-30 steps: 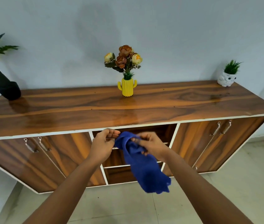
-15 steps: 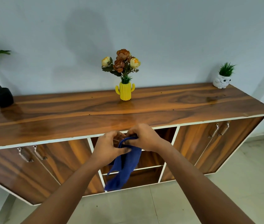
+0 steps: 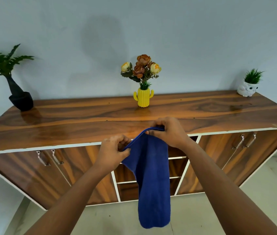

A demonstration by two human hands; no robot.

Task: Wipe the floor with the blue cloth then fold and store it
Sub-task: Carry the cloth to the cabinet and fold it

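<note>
Mid-frame, my left hand and right hand each pinch the cloth top edge; I should match corners, then fold flat.

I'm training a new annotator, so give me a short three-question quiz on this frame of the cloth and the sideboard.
1. True or false: both hands pinch the top edge of the blue cloth.
2. Which hand is higher? A) left hand B) right hand C) level
3. Fill in: the yellow cactus vase stands on the sideboard between the black pot and the white ____ planter.

Key: 1 true, each grip holds the top edge while the rest hangs before the open shelves. 2 B. 3 owl.
</note>
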